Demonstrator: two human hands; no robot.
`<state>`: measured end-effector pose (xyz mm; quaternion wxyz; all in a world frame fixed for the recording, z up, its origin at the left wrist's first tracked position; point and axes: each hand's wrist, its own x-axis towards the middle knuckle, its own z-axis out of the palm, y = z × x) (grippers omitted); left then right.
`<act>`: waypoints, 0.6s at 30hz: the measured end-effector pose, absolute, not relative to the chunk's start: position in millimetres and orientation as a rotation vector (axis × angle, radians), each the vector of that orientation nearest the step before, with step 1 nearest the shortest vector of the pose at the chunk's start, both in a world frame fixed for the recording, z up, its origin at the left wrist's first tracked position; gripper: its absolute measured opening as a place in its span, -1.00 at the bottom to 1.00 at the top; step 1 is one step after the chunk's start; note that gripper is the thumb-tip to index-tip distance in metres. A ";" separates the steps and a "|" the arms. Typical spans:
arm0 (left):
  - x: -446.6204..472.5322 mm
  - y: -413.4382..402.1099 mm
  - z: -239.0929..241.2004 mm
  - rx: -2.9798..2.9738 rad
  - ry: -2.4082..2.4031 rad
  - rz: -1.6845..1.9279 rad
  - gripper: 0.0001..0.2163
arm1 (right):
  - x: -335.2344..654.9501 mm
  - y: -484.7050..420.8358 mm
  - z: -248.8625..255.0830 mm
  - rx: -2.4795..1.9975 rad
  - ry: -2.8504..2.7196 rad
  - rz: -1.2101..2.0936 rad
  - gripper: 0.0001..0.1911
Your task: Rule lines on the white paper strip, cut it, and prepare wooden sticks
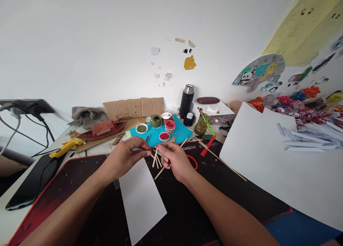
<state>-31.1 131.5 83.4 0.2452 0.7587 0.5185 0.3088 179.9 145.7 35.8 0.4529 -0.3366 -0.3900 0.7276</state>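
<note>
Thin pale wooden sticks (155, 158) show between my two hands, some of them crossing, above the black mat. My right hand (175, 161) is closed, with thumb and fingers pinching the sticks near their upper ends. My left hand (128, 155) is closed in a pinch at one stick's end, though its fingertips partly cover what they hold. Below my left hand lies a white paper sheet (143, 203). Beside my right wrist, a red scissors handle (193, 162) shows in part. A long wooden stick (225, 162) rests on the mat to the right.
Behind my hands, open paint pots (164, 136) stand on blue paper (152, 140). At left are a model boat (102, 128), a yellow glue gun (66, 147) and a phone (32, 181). A black thermos (187, 102) stands near the wall; large white paper (254, 160) covers the right.
</note>
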 end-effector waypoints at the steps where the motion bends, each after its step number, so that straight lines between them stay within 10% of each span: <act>1: -32.4 131.9 84.1 2.056 1.453 0.827 -0.64 | 180.9 146.7 36.2 -0.834 -0.952 1.791 -0.48; 18: -35.2 146.7 41.9 2.081 1.675 0.554 -0.82 | 185.0 151.1 31.6 -0.879 -0.958 1.783 -0.52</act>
